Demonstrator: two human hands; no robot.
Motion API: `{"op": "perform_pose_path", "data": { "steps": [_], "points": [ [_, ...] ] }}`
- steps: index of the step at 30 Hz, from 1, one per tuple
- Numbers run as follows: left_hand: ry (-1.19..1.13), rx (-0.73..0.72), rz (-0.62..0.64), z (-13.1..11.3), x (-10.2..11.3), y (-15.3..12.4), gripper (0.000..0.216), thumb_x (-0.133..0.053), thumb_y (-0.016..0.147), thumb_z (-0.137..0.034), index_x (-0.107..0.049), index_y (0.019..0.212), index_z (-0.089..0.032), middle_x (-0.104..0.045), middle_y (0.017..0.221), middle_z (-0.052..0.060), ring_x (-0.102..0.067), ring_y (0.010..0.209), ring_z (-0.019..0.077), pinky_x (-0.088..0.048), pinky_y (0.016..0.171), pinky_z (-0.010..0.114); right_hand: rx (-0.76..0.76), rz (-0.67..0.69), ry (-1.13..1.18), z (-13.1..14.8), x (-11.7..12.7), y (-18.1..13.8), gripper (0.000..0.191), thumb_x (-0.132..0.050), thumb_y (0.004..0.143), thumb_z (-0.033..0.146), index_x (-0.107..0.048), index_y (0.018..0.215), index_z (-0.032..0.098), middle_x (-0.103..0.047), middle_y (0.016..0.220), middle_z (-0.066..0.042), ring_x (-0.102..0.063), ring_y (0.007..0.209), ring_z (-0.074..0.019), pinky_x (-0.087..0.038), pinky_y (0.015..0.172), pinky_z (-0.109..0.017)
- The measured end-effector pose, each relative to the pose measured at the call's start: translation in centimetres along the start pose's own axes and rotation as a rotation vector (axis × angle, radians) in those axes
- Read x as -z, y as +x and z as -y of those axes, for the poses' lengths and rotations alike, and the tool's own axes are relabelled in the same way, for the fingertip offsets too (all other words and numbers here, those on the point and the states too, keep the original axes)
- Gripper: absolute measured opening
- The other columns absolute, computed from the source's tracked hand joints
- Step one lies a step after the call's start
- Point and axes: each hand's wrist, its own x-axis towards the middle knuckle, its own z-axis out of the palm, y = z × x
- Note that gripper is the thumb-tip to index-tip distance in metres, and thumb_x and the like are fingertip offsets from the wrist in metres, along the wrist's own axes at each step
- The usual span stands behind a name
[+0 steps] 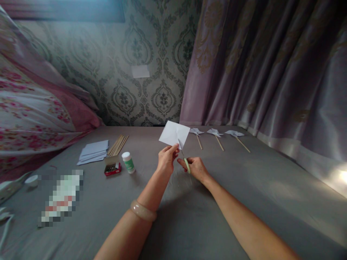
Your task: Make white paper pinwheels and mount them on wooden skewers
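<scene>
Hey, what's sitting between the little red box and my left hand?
In the head view, a white bottle with a green label stands between the red box and your left hand, nearer the box.

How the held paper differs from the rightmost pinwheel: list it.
The held paper is mostly flat; the rightmost pinwheel has folded blades. The left hand holds the paper; the pinwheel lies on the grey surface. The pinwheel has a stick; the paper none. Both show white paper.

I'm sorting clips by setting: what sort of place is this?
Probably a room in a home, perhaps a bedroom: patterned wallpaper, long purplish curtains and floral fabric at the left.
</scene>
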Motion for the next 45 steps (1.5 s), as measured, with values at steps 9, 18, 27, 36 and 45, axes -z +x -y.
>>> {"op": "perform_pose_path", "data": {
  "steps": [9, 18, 27, 36, 45],
  "points": [
    [-0.017, -0.002, 0.0, 0.0, -0.1, -0.1, 0.031, -0.085, 0.047, -0.028, -0.059, 0.055, -0.013, -0.056, 0.054, -0.001, -0.053, 0.054, 0.0069, -0.039, 0.052, 0.019, 0.008, -0.001, -0.015, -0.4, 0.0, 0.2, 0.051, -0.065, 0.063, 0.065, -0.053, 0.047, 0.018, -0.051, 0.045, 0.0, -0.044, 0.046, -0.0113, -0.031, 0.047, -0.025],
    [0.004, -0.136, -0.062, -1.0, 0.6, 0.6, 0.026, -0.08, 0.049, -0.027, -0.061, 0.061, -0.015, -0.058, 0.06, -0.001, -0.052, 0.058, 0.0078, -0.036, 0.055, 0.02, 0.074, 0.048, -0.108, -0.5, -0.2, 0.1, 0.046, -0.06, 0.069, 0.062, -0.058, 0.06, 0.017, -0.054, 0.056, 0.001, -0.048, 0.057, -0.0128, -0.034, 0.054, -0.025],
    [0.278, -0.141, -0.065, -1.0, 2.0, 1.1, 0.009, -0.064, 0.062, -0.018, -0.061, 0.054, -0.017, -0.053, 0.055, 0.0, -0.046, 0.058, 0.0123, -0.033, 0.055, 0.024, 0.026, -0.432, 0.212, -1.8, 3.0, 1.8, 0.054, -0.066, 0.062, 0.067, -0.066, 0.075, 0.015, -0.053, 0.056, 0.002, -0.044, 0.053, -0.0111, -0.034, 0.05, -0.024],
    [0.299, -0.117, 0.0, 0.2, 2.5, 1.6, 0.007, -0.063, 0.062, -0.016, -0.061, 0.055, -0.017, -0.055, 0.055, 0.002, -0.049, 0.059, 0.0145, -0.037, 0.056, 0.025, 0.012, -0.292, 0.304, -3.3, 1.8, 1.9, 0.045, -0.074, 0.058, 0.059, -0.062, 0.061, 0.016, -0.051, 0.05, 0.003, -0.043, 0.049, -0.0095, -0.034, 0.046, -0.023],
    [0.23, -0.093, 0.019, 0.2, 2.6, 1.2, 0.011, -0.069, 0.062, -0.018, -0.068, 0.073, -0.017, -0.061, 0.063, 0.001, -0.051, 0.059, 0.0117, -0.036, 0.054, 0.022, 0.031, -0.259, 0.321, -3.0, 1.3, 1.5, 0.041, -0.076, 0.055, 0.054, -0.064, 0.059, 0.015, -0.048, 0.047, 0.004, -0.038, 0.046, -0.0081, -0.028, 0.043, -0.023]
  ]
}}
